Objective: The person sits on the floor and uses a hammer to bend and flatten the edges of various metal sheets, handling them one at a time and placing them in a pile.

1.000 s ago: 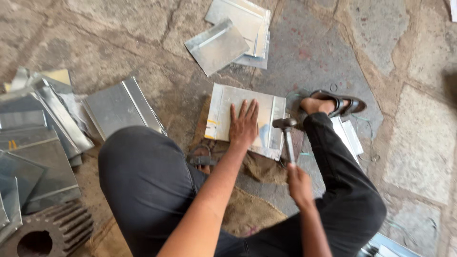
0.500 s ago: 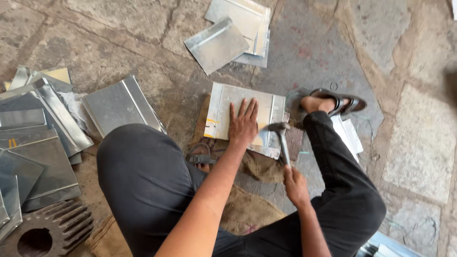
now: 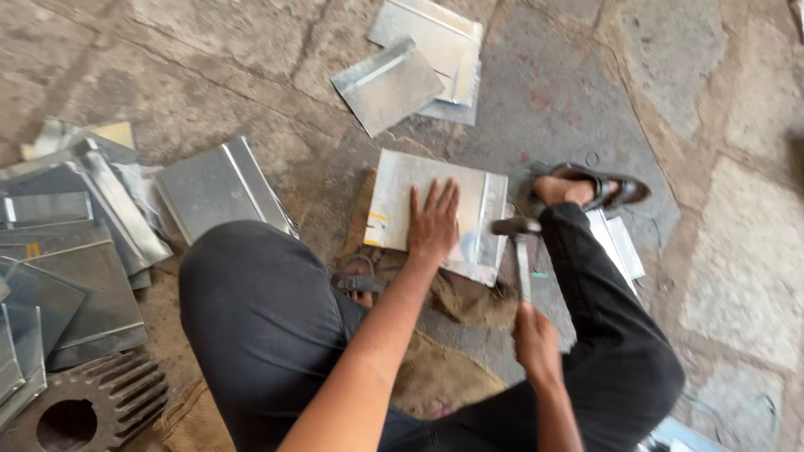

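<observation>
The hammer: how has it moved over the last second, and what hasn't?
The hammer in the right hand came down and left onto the metal sheet's folded edge, then drew slightly back right. The left hand stayed flat on the metal sheet, which did not shift.

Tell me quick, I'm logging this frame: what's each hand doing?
Left hand: open, flat on the metal sheet.
Right hand: closed grip on the hammer.

One hammer (image 3: 519, 251), one gear wheel (image 3: 79, 410), two sandals (image 3: 607, 186), two hands (image 3: 434, 224).
</observation>
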